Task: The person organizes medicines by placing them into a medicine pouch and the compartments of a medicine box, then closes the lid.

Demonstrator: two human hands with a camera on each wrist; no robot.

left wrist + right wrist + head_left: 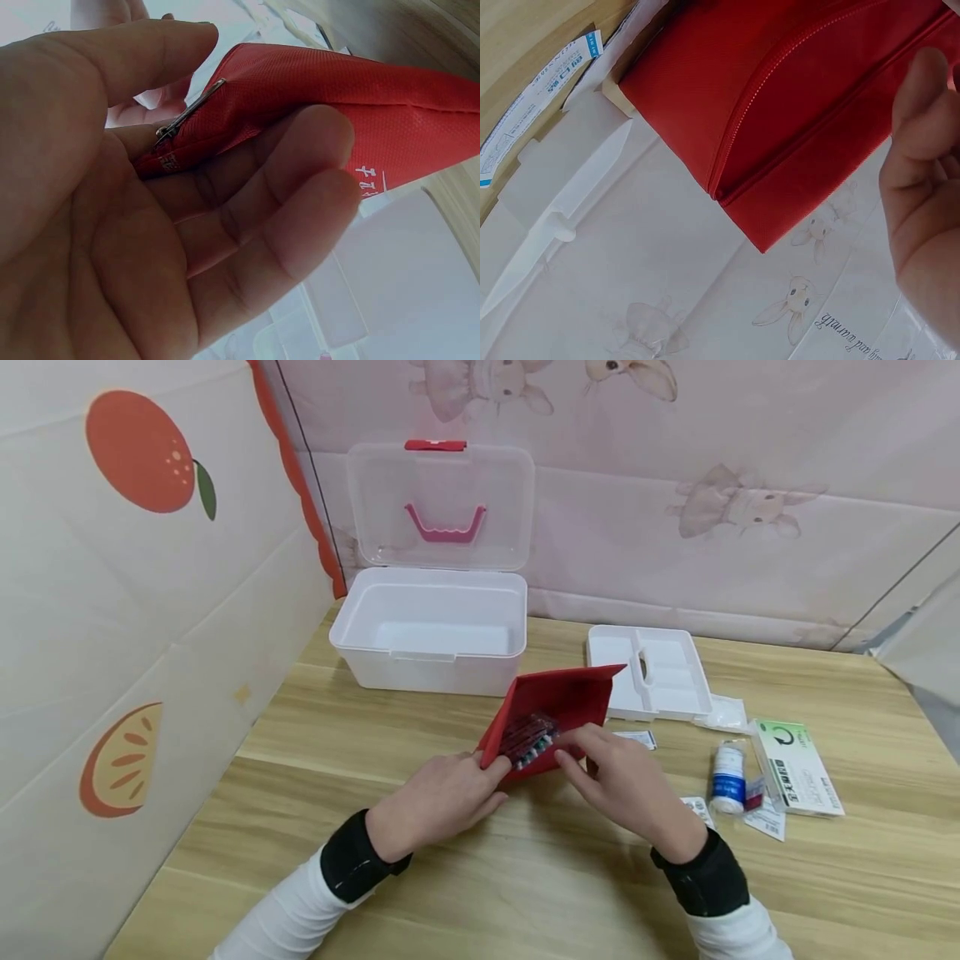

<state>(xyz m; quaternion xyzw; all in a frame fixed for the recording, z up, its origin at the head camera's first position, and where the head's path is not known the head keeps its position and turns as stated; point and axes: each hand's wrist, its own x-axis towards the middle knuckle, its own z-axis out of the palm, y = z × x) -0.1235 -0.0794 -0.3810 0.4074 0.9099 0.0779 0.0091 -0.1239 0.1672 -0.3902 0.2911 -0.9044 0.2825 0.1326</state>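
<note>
- Between the two hands, over the wooden surface (pixel 300 760), a red pouch (pixel 583 689) is tilted, its mouth gaping; whether its base touches the wood cannot be told.
- Clear-wrapped packs (pixel 527 739) lie inside the pouch, toward its left end.
- The left hand (pixel 453 793) grips the pouch's left end, fingers bent round it.
- The right hand (pixel 618 772) is at the mouth, index finger reaching toward the packs; whether it pinches anything cannot be told.
- Along the mouth runs a zip (pixel 737 116), undone.
- Behind the pouch and to its left stands a white box (pixel 427 668), its clear lid (pixel 442 485) raised.
- A divided white tray (pixel 678 672) lies behind the pouch, to its right.
- Nearer the right edge, a white-and-blue bottle (pixel 728 777) lies beside a green-and-white carton (pixel 802 772).
</note>
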